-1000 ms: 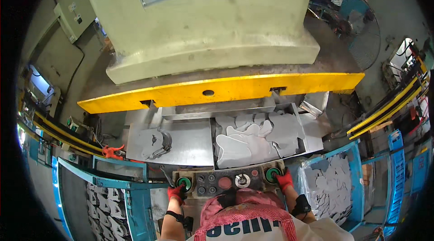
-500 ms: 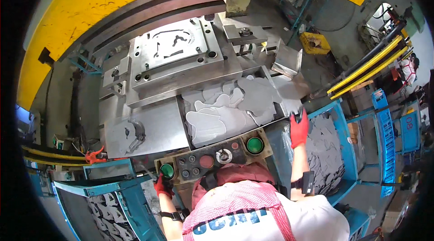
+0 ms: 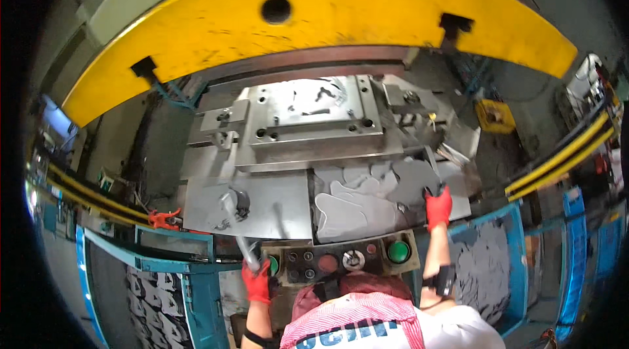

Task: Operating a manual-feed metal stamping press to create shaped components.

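My left hand (image 3: 256, 282), in a red glove, is closed around a grey stick-like tool (image 3: 244, 242). The tool's bent, blurred end reaches over dark curved pieces (image 3: 237, 203) on a flat metal plate (image 3: 282, 208). My right hand (image 3: 439, 209), gloved in red with dark fingertips, is at the right end of a shallow tray (image 3: 314, 238) of thin, flat grey metal blanks (image 3: 357, 208). Its thumb and fingers look apart, and nothing shows between them. Behind the plate and tray stands a steel die (image 3: 314, 127) with dark shapes on its bright top.
A yellow press beam (image 3: 341, 18) spans the far side. Before me is a control panel (image 3: 337, 260) with green buttons. Blue bins of metal pieces stand at left (image 3: 196, 296) and right (image 3: 522, 264). An orange-red clamp-like thing (image 3: 164, 218) lies left of the plate.
The view has shifted, showing more of the press beam. My left hand has brought the stick-like tool forward over the plate. The right hand has come over the tray's right end.
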`<state>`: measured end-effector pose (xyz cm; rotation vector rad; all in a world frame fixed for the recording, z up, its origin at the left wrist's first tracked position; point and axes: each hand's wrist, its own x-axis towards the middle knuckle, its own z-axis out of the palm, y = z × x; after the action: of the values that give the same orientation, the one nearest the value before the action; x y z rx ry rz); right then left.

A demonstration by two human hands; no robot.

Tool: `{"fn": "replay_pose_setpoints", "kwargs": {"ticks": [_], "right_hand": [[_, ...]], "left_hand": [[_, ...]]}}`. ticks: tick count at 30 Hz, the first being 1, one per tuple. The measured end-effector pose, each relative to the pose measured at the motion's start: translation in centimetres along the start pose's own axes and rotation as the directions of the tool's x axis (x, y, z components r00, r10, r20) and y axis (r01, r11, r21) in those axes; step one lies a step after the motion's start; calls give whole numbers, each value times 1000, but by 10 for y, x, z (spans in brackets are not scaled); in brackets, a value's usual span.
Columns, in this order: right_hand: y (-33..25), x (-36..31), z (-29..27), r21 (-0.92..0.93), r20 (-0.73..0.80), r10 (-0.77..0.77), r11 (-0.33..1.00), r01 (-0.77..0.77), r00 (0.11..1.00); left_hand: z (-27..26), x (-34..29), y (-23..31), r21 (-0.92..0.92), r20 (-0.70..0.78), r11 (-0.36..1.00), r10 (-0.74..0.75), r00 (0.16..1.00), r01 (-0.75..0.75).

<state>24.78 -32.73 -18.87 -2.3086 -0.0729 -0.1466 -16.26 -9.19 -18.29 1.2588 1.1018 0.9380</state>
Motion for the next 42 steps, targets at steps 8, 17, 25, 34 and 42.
{"fn": "replay_pose_setpoints", "kwargs": {"ticks": [8,17,25,34,42], "right_hand": [[10,-18,4,-11,-36,-16,1000,16,999],[-3,-38,-15,648,29,-69,761,33,997],[-68,-36,-41,559,-26,-288,790,253,957],[-67,-40,21,711,125,-300,692,125,946],[-233,-1,66,732,155,-375,665,148,914]], "left_hand": [[193,127,143,60,598,963,-245,763,263],[210,151,159,200,536,942,-336,775,270],[82,62,177,47,447,927,-354,821,373],[-66,65,43,-56,-8,857,-513,858,512],[-100,78,-10,-582,607,368,-397,688,725]]}}
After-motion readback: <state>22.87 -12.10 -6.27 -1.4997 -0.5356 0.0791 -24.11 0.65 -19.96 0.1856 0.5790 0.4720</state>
